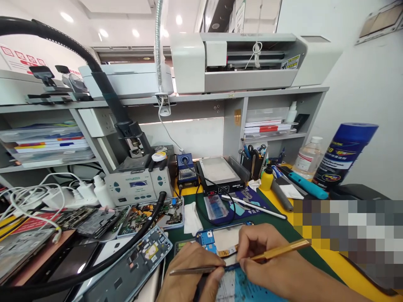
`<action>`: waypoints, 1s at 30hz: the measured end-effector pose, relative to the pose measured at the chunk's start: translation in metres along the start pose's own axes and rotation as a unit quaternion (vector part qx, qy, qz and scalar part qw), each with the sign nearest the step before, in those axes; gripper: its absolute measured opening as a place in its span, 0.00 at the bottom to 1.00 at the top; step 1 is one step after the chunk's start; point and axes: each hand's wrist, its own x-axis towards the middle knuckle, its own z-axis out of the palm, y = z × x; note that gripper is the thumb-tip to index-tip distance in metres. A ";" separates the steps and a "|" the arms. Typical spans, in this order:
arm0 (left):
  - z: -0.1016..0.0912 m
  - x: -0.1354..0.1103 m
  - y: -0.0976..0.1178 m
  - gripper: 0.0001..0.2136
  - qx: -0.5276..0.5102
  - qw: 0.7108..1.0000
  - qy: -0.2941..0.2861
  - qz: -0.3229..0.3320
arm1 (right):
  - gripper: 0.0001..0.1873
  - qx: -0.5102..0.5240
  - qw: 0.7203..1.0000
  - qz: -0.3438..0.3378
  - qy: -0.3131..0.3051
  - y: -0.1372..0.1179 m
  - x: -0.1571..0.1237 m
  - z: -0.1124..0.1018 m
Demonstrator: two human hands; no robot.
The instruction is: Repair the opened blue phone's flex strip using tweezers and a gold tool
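An opened phone [217, 243] with a blue board and white battery lies on the green mat [273, 228] near the front edge. My left hand [189, 272] is closed on grey metal tweezers [195, 270], their tips pointing right toward the phone's lower part. My right hand [267, 256] pinches a gold-coloured tool [280, 250] that slants up to the right, its tip down at the same spot on the phone. Both hands rest over the phone's lower half and hide it.
Left of the hands lie a phone frame [138, 262], trays of circuit boards [147, 214] and a black hose [103, 268]. Behind stand a rework station [138, 184], a hot plate [220, 174], a tool cup [255, 161], a blue spray can [344, 155] and a clear bottle [310, 157].
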 end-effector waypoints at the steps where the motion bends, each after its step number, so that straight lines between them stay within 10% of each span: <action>1: -0.001 0.000 0.000 0.07 0.002 1.000 -0.003 -0.001 | 0.04 -0.004 1.000 -0.004 -0.003 -0.001 0.000 0.000; 12: -0.022 0.012 0.002 0.08 0.047 0.991 -0.123 0.023 | 0.04 -0.035 0.999 -0.019 0.001 -0.003 -0.001 0.001; 30: -0.022 0.010 0.006 0.07 0.066 0.989 -0.131 0.003 | 0.04 -0.010 1.000 0.015 -0.005 0.004 0.003 -0.004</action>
